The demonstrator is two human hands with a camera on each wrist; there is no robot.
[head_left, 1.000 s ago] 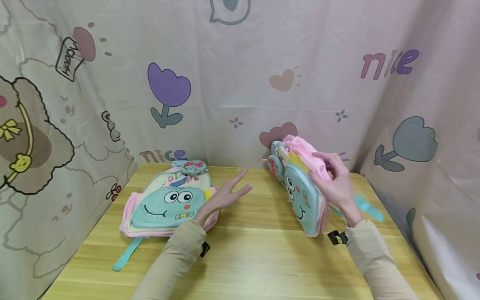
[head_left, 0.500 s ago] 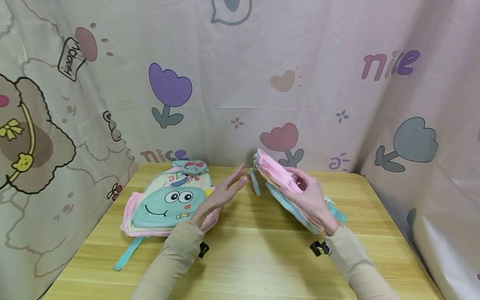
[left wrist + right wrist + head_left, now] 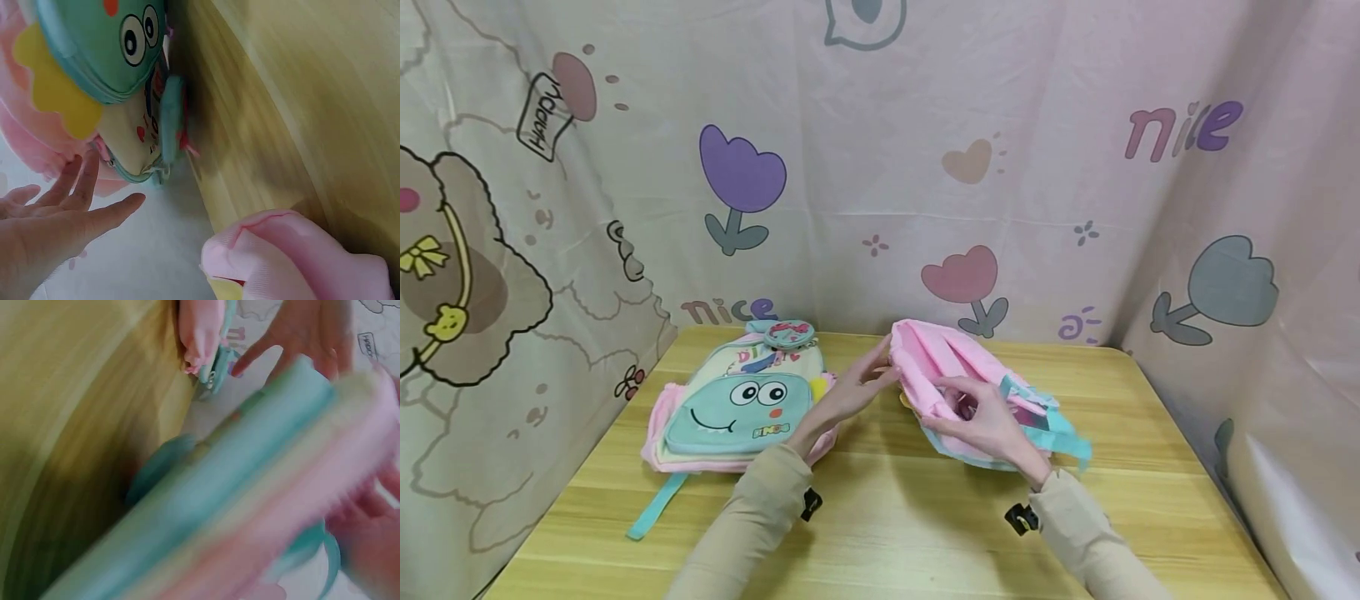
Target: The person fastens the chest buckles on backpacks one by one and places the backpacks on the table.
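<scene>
My right hand (image 3: 988, 425) grips a small child's backpack (image 3: 928, 358) by its pink side, thumb and fingers curled into the fabric. The backpack is tilted, with its pink side and turquoise straps (image 3: 1060, 437) facing up. In the left wrist view its turquoise pocket (image 3: 103, 47) shows cartoon eyes, beside a yellow frill and a dangling round purse (image 3: 172, 119). My left hand (image 3: 850, 396) has its fingers extended, the tips right at the bag's left edge. The right wrist view shows this backpack (image 3: 206, 506) blurred.
A matching backpack (image 3: 730, 408) lies face up at the left of the wooden table (image 3: 880, 533), partly under my left forearm. One turquoise strap (image 3: 657, 506) trails toward the front. A patterned curtain (image 3: 850, 167) hangs behind the table.
The right backpack has moved left and rotated, its cartoon front turning away and its pink side coming up. The right hand moved left with it; the left fingers now meet its edge.
</scene>
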